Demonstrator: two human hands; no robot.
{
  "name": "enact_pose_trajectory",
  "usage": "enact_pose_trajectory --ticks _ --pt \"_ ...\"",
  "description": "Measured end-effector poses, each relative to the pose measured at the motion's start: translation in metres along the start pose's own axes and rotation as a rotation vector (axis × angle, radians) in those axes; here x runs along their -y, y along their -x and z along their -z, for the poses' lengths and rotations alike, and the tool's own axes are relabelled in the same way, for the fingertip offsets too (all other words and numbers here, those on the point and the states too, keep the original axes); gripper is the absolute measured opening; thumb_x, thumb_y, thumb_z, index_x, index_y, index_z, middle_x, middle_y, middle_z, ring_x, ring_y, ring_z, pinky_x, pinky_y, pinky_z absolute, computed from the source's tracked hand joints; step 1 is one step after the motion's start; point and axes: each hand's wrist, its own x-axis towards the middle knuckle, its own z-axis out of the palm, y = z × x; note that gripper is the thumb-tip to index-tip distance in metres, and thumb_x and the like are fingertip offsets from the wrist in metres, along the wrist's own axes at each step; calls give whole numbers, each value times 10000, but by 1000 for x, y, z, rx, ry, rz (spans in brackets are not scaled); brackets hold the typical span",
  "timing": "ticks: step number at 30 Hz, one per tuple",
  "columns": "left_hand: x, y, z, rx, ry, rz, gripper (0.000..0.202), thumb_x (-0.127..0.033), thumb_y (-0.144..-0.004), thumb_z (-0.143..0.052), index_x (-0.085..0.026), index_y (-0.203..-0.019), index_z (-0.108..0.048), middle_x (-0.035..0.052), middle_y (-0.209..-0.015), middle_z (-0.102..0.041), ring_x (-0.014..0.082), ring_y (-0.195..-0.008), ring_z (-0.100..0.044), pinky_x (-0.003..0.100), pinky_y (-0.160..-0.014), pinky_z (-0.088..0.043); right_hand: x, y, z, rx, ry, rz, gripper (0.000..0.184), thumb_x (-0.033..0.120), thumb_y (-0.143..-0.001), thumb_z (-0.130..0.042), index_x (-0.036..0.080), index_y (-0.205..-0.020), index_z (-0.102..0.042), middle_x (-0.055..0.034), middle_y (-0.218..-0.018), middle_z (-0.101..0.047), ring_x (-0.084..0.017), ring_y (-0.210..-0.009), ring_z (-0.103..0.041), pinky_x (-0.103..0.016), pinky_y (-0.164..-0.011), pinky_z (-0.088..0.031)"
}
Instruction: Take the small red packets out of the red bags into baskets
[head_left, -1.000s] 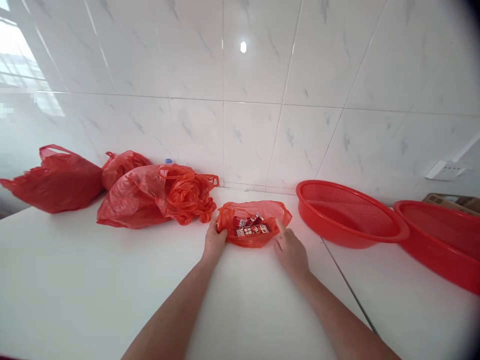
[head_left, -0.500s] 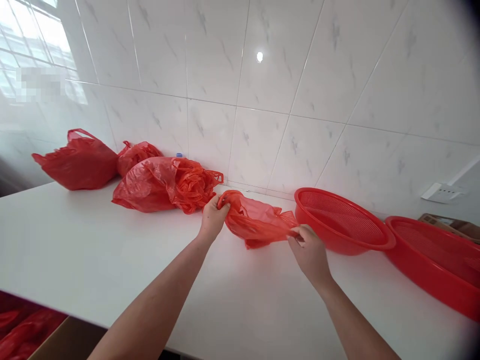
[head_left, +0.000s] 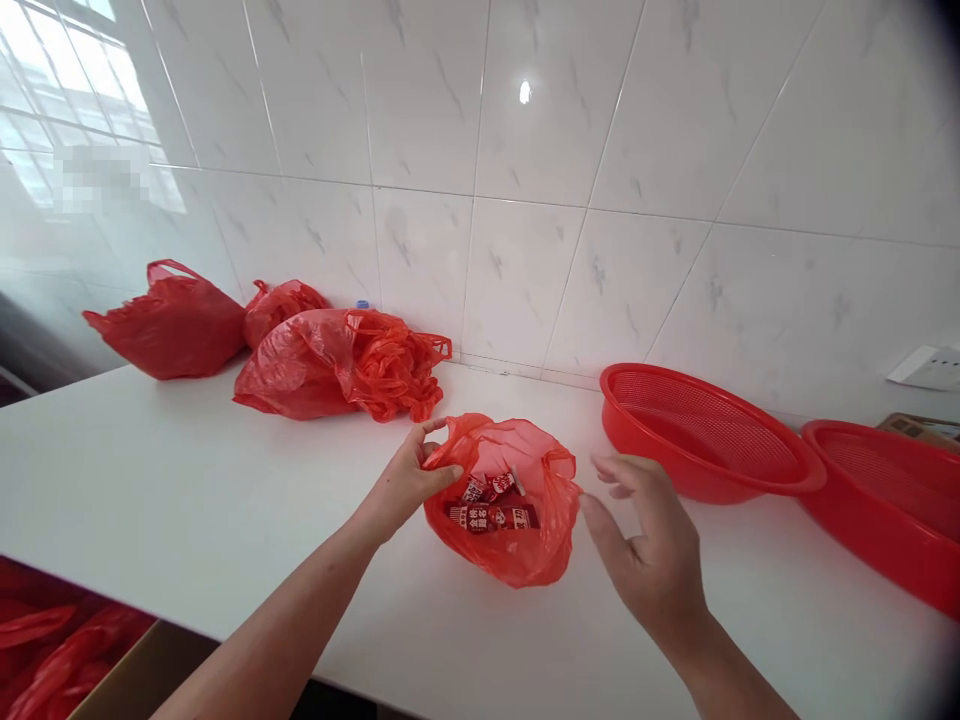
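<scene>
A red plastic bag [head_left: 504,560] of small red-and-white packets [head_left: 493,517] sits open on a white counter [head_left: 187,480], its rim gripped by the left hand [head_left: 405,482], while the right hand [head_left: 645,540], fingers spread wide, hovers just beside it without touching. Two red mesh colanders [head_left: 705,430] stand to the right, more red bags [head_left: 300,365] lie against a marble-look tiled wall [head_left: 525,280], and a cardboard box [head_left: 142,670] of red plastic shows below the counter's edge.
</scene>
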Motion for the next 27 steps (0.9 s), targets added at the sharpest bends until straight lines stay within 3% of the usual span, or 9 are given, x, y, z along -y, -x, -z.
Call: enact_pose_trajectory --ticks 3,6,8,11,13,17,19,24,27 --pt "5 -3 1 16 29 52 570 -307 -680 -703 -226 -1201 -489 75 -958 -665 236 -782 -657 373 -681 -520 1 -1 -17 226 82 166 467 326 -826 -549 274 -1274 -430 -98 -1266 -491 -269 -1143 -482 -446 -915 -438" --pt "11 -13 5 -7 143 82 376 -301 -683 -688 -171 -1019 -579 72 -887 -670 216 -756 -648 334 -664 -507 -17 7 -38 493 242 91 539 263 -806 -531 294 -1327 -396 -102 -1338 -436 -269 -1059 -534 -411 -800 -473" --pt "12 -21 7 -22 220 84 275 -297 -687 -678 -151 -905 -595 49 -792 -654 177 -684 -627 286 -614 -484 -34 13 -47 668 299 -20 519 143 -764 -491 282 -1264 -471 -96 -1192 -533 -225 -872 -587 -325 -638 -467" --pt "5 -29 8 -41 325 29 200 -295 -695 -673 -150 -795 -578 11 -694 -608 124 -598 -574 237 -561 -448 -56 15 -48 823 336 -106 389 34 -697 -425 241 -966 -615 -52 -883 -596 -183 -716 -563 -262 -541 -392" --pt "-6 -31 6 -59 399 -48 187 -291 -700 -676 -161 -796 -581 3 -718 -609 116 -630 -576 237 -602 -463 -63 7 -39 745 383 -111 346 12 -699 -387 226 -850 -614 -46 -803 -582 -179 -713 -545 -261 -557 -382" --pt "-27 -26 6 -74 454 -195 178 -295 -732 -653 -183 -861 -603 6 -830 -631 124 -732 -593 251 -692 -484 -62 -14 -13 361 447 -119 342 80 -799 -355 236 -984 -597 -53 -860 -585 -192 -781 -548 -278 -577 -414" --pt "-31 -21 9 -94 398 -198 185 -300 -733 -649 -180 -866 -603 12 -825 -626 132 -729 -592 253 -676 -488 -56 -20 -2 273 449 -133 328 130 -819 -379 255 -1037 -590 -54 -896 -585 -199 -792 -557 -283 -548 -428" --pt "-18 -6 15 -225 6 -117 372 -324 -703 -654 -199 -1044 -572 53 -950 -637 216 -830 -616 340 -706 -516 -23 -17 8 165 342 -19 226 254 -815 -509 272 -1019 -603 -82 -1057 -565 -256 -930 -570 -381 -668 -506" --pt "-13 5 10 -461 -336 -352 484 -268 -681 -666 -227 -1145 -537 76 -1209 -544 281 -1144 -492 455 -953 -414 8 -14 5 134 154 159 245 219 -821 -524 283 -1048 -590 -82 -1105 -566 -263 -1033 -553 -441 -831 -495"
